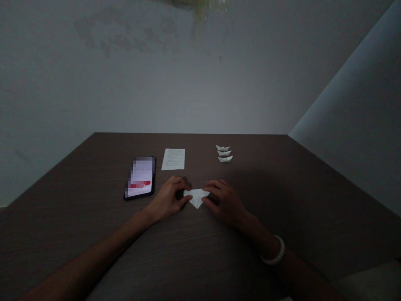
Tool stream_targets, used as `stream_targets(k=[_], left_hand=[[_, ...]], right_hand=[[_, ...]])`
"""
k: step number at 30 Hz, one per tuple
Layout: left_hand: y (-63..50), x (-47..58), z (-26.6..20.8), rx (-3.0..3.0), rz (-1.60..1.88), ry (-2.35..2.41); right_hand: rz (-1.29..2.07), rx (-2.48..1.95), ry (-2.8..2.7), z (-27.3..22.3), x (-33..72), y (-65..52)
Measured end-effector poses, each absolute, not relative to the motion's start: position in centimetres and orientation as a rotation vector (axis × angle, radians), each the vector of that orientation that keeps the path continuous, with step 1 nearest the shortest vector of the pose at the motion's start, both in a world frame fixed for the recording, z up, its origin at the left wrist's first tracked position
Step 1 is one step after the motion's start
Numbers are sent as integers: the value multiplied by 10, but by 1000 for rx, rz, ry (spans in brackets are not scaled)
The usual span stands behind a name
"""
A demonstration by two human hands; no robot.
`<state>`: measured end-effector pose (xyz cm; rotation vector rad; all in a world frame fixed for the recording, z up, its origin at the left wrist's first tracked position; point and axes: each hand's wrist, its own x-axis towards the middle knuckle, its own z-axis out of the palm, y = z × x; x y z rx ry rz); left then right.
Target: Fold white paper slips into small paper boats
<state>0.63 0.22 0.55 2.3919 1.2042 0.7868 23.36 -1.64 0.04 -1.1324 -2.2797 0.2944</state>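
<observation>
A small folded piece of white paper (197, 197), shaped like a triangle with its point toward me, is held low over the brown table between my hands. My left hand (171, 195) pinches its left corner between thumb and fingers. At the right corner, my right hand (224, 202) grips the paper the same way, with a pale beaded bracelet (278, 251) round that wrist. Faint printed lines show on the paper. Farther back stand several small folded paper boats (224, 153), lined up one behind another.
The brown table (194, 259) reaches back to a grey wall (200, 83). Left of my hands lies a phone (140, 177) with its screen lit and partly pixelated. Beside it, a printed sheet of paper (173, 159) lies flat. Another wall (360, 117) rises along the right.
</observation>
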Motion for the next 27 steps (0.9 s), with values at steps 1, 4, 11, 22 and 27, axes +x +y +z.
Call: stream_targets(k=[1,4,11,22,27], left_hand=[[2,6,5,2389,784,1204],[3,6,6,2382,766,1216],[2,9,11,2329,631,1351],[-3,14,10,2344,685,1357],[0,14,9,2346,693,1345]], right_hand=[[284,-1174,-2274,0,234,-14],[294,-1239,-2294,-1,233,-9],[328,-1304,-2422,9,228,-1],[281,-1394,-2549,27,219,-2],[249,-1384,-2551,26,218,-3]])
